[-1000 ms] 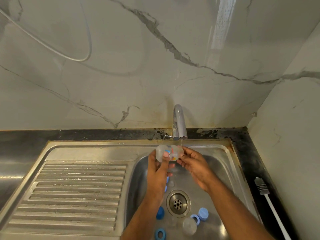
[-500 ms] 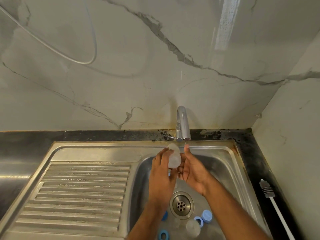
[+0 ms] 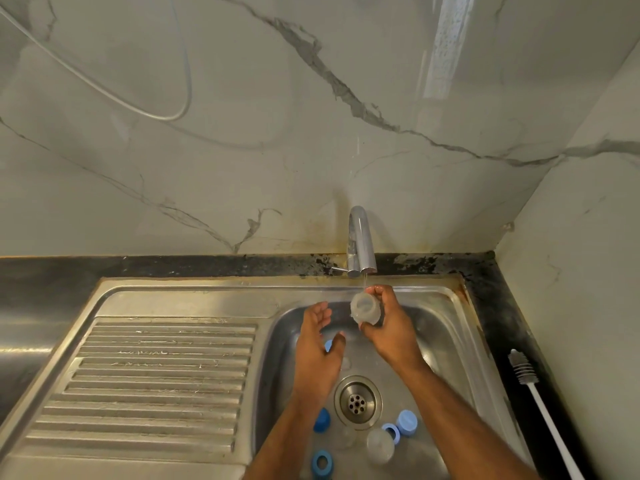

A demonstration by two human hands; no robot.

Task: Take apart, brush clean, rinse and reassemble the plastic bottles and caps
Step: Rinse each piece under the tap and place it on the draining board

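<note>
A person's right hand point(image 3: 388, 327) holds a clear plastic bottle point(image 3: 365, 308) under a thin stream from the tap point(image 3: 362, 244), fingers curled round it, over the steel sink point(image 3: 446, 327). The left hand point(image 3: 317, 344) hovers beside it, fingers loosely spread, holding nothing. Blue caps point(image 3: 406, 422) and another clear bottle point(image 3: 380, 445) lie near the drain point(image 3: 357, 400). A bottle brush point(image 3: 530, 386) lies on the worktop. This looks like the rinse step; next likely calls for tipping the water out

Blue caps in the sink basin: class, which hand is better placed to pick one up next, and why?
The left hand. It is open and empty, low over the basin near a blue cap. The right hand grips the clear bottle under the tap.
</note>
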